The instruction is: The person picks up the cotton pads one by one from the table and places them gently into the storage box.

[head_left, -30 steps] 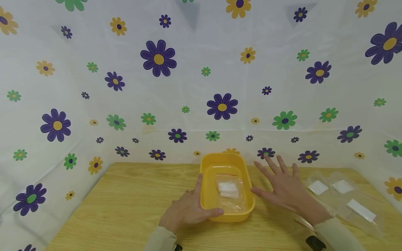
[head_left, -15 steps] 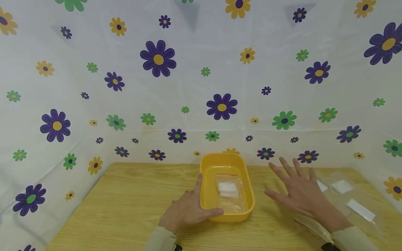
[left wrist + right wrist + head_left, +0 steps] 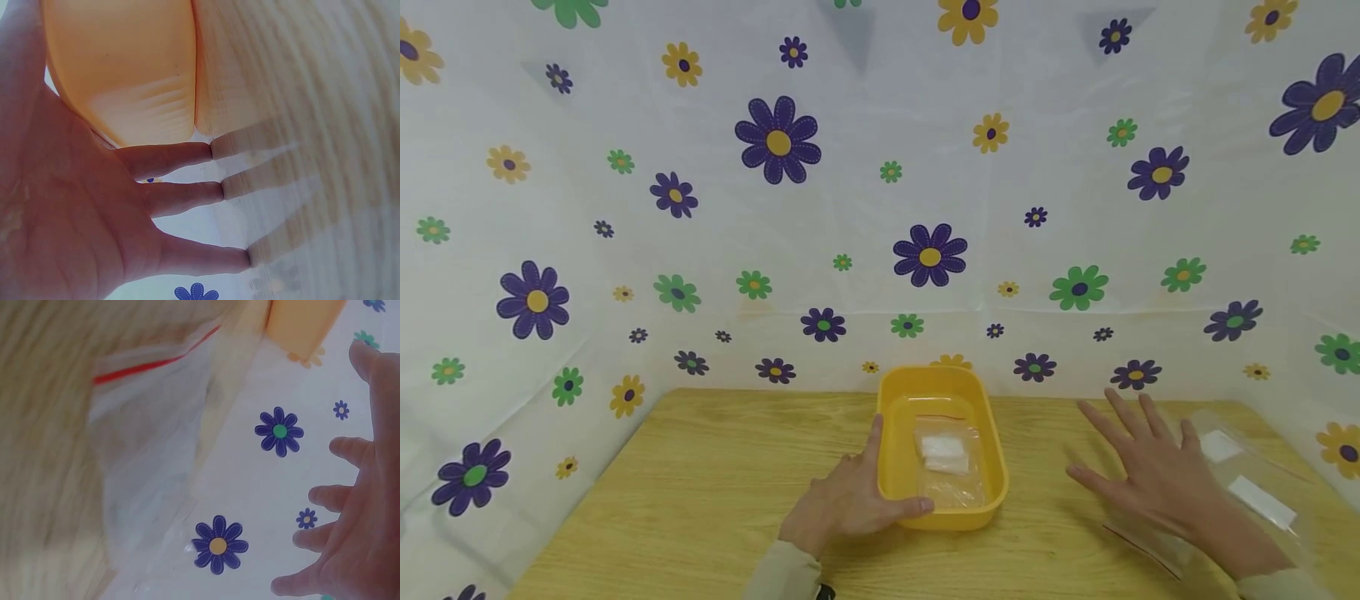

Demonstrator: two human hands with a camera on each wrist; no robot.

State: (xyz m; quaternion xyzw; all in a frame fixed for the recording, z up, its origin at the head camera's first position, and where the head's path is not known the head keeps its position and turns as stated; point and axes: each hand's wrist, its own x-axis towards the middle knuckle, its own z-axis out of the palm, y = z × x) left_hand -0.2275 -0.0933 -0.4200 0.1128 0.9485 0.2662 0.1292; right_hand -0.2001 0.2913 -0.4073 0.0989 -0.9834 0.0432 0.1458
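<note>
A yellow plastic tub (image 3: pixel 955 522) stands on the wooden table. Inside it lies a clear zip bag (image 3: pixel 946 454) with something white in it. My left hand (image 3: pixel 850 504) rests at the tub's near left corner, index finger along the side and thumb at the front rim. In the left wrist view its other fingers stretch straight to the tabletop beside the tub (image 3: pixel 125 69). My right hand (image 3: pixel 1172 483) hovers right of the tub, fingers spread and holding nothing. A clear zip bag (image 3: pixel 150 456) with a red seal line lies near it, partly covered in the head view.
At the right end of the table lie more clear bags with white pieces (image 3: pixel 1262 502) inside, some hidden behind my right hand. A white sheet (image 3: pixel 850 208) printed with flowers walls the table (image 3: pixel 722 467) at the back and sides.
My right hand has moved away from the tub's right side, rightward over the clear bags, with its fingers still spread. The left hand and the tub have not moved.
</note>
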